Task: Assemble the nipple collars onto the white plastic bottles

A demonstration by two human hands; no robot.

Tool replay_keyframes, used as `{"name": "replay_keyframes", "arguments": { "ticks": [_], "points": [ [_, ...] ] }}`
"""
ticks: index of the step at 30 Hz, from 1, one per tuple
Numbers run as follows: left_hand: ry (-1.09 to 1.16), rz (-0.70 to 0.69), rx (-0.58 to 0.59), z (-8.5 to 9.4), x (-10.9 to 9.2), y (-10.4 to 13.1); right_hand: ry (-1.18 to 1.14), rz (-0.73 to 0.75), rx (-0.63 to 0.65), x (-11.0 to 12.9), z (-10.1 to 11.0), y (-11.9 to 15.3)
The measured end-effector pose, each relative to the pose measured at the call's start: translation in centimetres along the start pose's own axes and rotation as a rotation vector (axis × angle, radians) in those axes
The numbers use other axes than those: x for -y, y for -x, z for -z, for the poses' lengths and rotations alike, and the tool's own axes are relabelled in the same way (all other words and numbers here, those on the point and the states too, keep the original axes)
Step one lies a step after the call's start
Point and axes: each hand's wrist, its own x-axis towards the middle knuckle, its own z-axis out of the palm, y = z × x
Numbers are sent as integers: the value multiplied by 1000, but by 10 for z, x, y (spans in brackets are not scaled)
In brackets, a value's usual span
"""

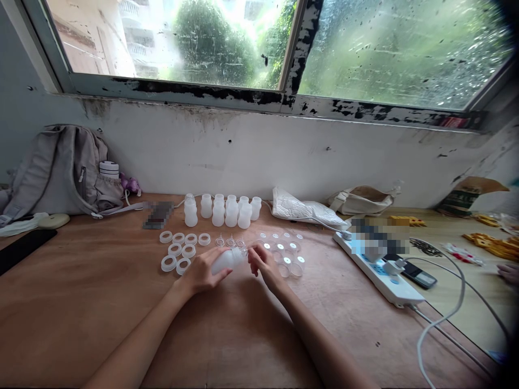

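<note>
My left hand (203, 271) is wrapped round a frosted white baby bottle (223, 261), tilted with its mouth to the right. At that mouth my right hand (261, 262) pinches a small clear piece (244, 251), its shape partly hidden by my fingers. Just behind the bottle lie several clear teats (230, 241). Left of them are several translucent screw rings (174, 249) in loose rows. To the right, several small white discs (287, 260) and clear round pieces (297, 269) lie flat. Several more bottles (231, 212) stand upright at the back.
A white power strip (379, 270) with plugs and cables lies right, near a dark phone (421, 278). A silvery padded pouch (304, 209) and beige bag (360, 200) rest by the wall. At left are a grey backpack (68, 170) and black object (24, 248). Another person's hand (508, 273) shows far right.
</note>
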Motion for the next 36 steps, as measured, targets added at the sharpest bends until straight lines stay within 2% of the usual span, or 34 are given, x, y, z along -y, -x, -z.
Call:
{"name": "replay_keyframes", "arguments": {
  "ticks": [3,5,11,13,16,17,19,22,27,31,33,36],
  "points": [
    [242,138,34,-1,-4,-3,-127,27,138,10,-2,2],
    [371,195,84,-2,-10,-4,-160,26,182,14,-4,4],
    [462,305,9,-12,-24,-2,-172,21,82,15,-6,9],
    [643,363,112,-18,-27,-1,-235,23,101,18,-7,11],
    [922,465,379,-26,-33,1,-348,-28,172,23,-12,15],
    [950,486,404,-27,-37,1,-364,-52,176,24,-13,17],
    [895,490,326,-30,-43,2,-363,-82,126,25,-16,18],
    [670,465,179,-32,-51,4,-366,-77,21,23,-20,17],
    [385,418,78,-32,-55,8,-386,-50,-33,22,-24,18],
    [230,318,13,-36,-53,10,-364,8,-56,23,-25,20],
    [165,264,-14,-38,-50,10,-299,36,-36,24,-24,20],
    [52,182,-60,-38,-41,9,-76,106,-32,25,-17,18]
  ]
}}
